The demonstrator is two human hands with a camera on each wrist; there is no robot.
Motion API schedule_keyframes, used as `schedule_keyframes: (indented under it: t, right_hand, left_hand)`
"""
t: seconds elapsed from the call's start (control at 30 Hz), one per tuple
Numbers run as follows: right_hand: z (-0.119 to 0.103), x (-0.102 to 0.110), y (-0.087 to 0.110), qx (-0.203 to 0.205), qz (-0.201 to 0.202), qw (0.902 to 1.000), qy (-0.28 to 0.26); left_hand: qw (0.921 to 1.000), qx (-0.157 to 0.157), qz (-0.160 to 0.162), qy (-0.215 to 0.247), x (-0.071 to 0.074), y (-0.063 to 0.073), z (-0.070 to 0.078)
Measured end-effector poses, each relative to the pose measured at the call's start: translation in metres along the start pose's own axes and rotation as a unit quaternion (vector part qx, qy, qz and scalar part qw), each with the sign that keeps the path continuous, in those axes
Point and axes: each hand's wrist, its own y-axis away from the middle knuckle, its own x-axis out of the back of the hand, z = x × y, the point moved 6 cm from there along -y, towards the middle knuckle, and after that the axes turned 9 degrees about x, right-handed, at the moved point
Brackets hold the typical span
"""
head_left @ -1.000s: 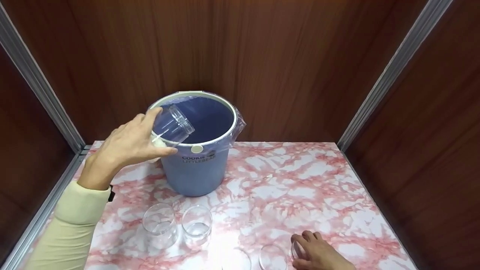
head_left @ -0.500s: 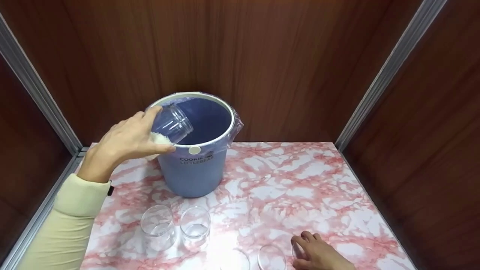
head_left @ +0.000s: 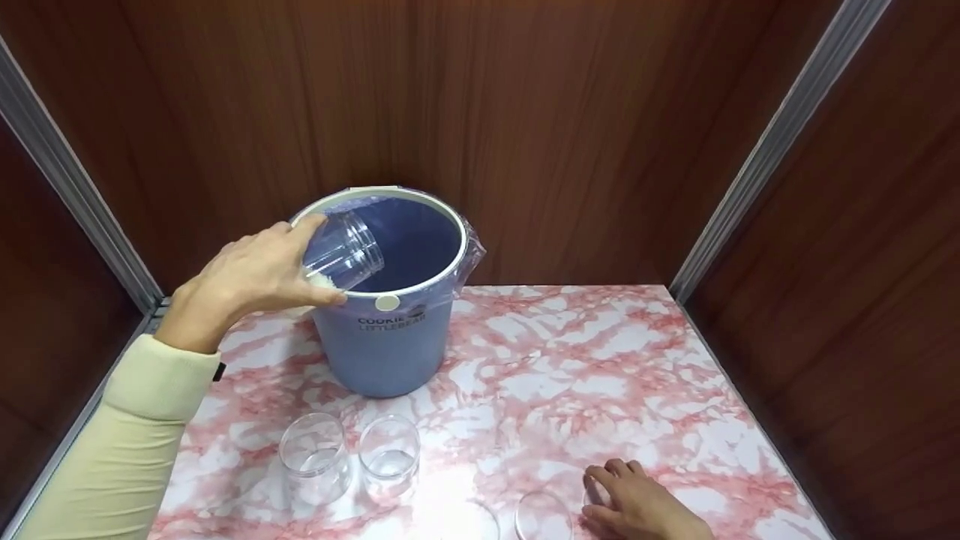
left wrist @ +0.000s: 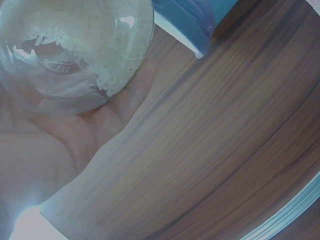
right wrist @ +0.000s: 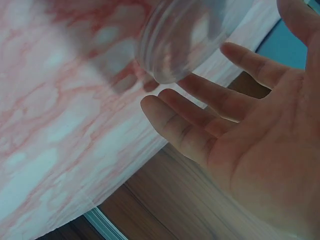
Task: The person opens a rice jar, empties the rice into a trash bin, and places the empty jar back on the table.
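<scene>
My left hand (head_left: 251,274) grips a clear jar (head_left: 346,247), tilted with its mouth over the rim of a blue bucket (head_left: 382,360). White rice grains (left wrist: 122,55) lie inside along the jar's lower side in the left wrist view. A clear plastic bag lines the bucket and hangs over its right rim. At the front right, my right hand (head_left: 637,502) is low over the table, fingers spread and loosely bent beside another clear jar (right wrist: 182,37). The right wrist view shows that jar just beyond the fingertips.
Two clear jars (head_left: 313,461) stand upright in front of the bucket, side by side. Further clear jars (head_left: 544,517) are cut off by the bottom edge. Dark wood-grain panels (head_left: 525,135) close in the pink marbled table (head_left: 540,337) at back and sides.
Less rice shows between thumb and jar than half a second ago. My left hand stays at the bucket rim with the jar tilted. My right hand keeps its place.
</scene>
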Motion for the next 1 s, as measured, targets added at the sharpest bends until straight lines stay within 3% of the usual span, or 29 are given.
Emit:
schedule_keyframes:
  t: [0.47, 1.0]
  right_hand:
    - [-0.002, 0.007, -0.005, -0.012, -0.002, 0.9998, -0.015]
    - [-0.007, 0.003, -0.010, -0.018, -0.012, 0.9992, -0.033]
  left_hand:
    - [0.9987, -0.035, -0.004, -0.037, 0.009, -0.005, 0.009]
    - [0.9963, -0.034, -0.032, -0.073, 0.015, -0.008, 0.020]
